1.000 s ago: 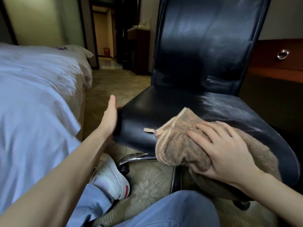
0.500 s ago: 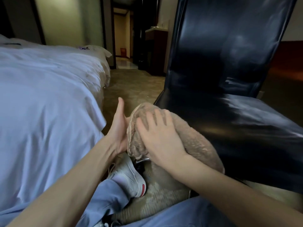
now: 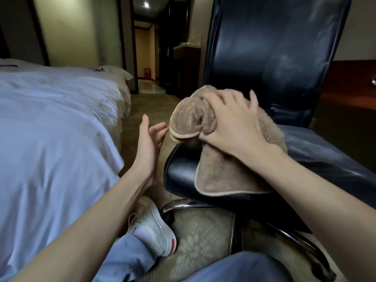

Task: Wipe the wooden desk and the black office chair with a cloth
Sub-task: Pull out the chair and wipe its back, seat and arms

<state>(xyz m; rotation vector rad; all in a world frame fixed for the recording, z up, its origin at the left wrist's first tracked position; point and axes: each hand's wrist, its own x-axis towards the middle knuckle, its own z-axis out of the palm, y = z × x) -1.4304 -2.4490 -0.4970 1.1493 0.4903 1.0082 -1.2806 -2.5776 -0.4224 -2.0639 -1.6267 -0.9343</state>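
The black office chair (image 3: 274,58) stands in front of me, its glossy seat (image 3: 325,159) streaked. A brown fluffy cloth (image 3: 219,174) is draped over the seat's front left corner and bunched up at its top. My right hand (image 3: 230,123) grips that bunched part, fingers curled into the fabric, lifting it off the seat. My left hand (image 3: 149,143) hovers just left of the seat corner with straight fingers, its fingertips close to the cloth's edge, holding nothing. A strip of the wooden desk (image 3: 350,84) shows at the far right behind the chair.
A bed with white sheets (image 3: 50,129) fills the left side, close to the chair. My knees in blue trousers and a white shoe (image 3: 152,231) are below. The chair's chrome base (image 3: 183,204) stands on patterned carpet. A doorway opens at the back.
My right hand has bunched the cloth and raised it from the seat's front left corner. My left hand has come off the seat edge and now hovers beside it.
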